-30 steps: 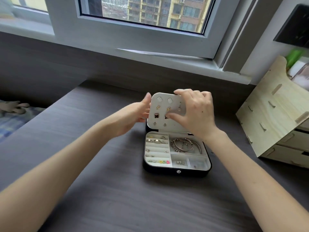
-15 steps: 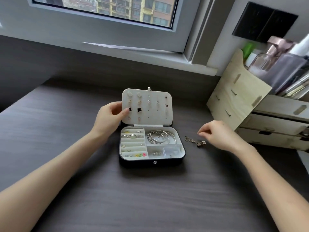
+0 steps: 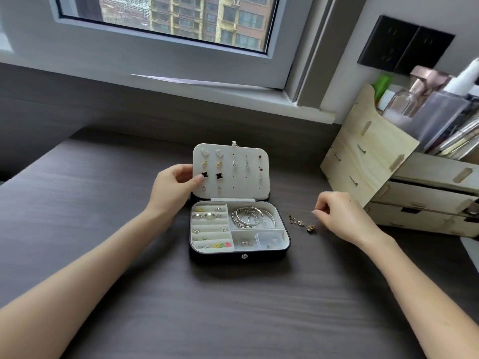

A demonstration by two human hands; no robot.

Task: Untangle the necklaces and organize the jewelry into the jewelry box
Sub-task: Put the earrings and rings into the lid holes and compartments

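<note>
Head cam is looking down on the dark wood-grain worktop (image 3: 233,314). The jewelry box (image 3: 239,256) is sitting open around mid-worktop, snap button facing me. My left hand (image 3: 173,189) is gripping the left edge of the lid (image 3: 243,177): thumb is pressing the pale inner face just beside a black clover stud (image 3: 204,174), other fingers are wrapping behind. The lid is standing upright, w/ studs sitting in rows across it, mostly on the L half.

In the base, rings (image 3: 207,216) are lying in the roll slots on the L side, and bangles (image 3: 248,217) are lying in the back R compartment. Small bits are lying in the two front R compartments, too small to ID.

My right hand (image 3: 342,216) is hanging low over the worktop, R of the box. Fingers are curling in, thumb & index tips are meeting; can't tell if they're pinching anything. Loose gold pieces (image 3: 302,224) are lying on the worktop btw the box wall & that hand, apart from the box, near my fingertips.

A wooden organizer (image 3: 368,161) is standing toward the back R corner, w/ bottles & pens in its top. A window (image 3: 181,19) is sitting above the back edge, w/ black wall sockets (image 3: 404,45) to its R.
</note>
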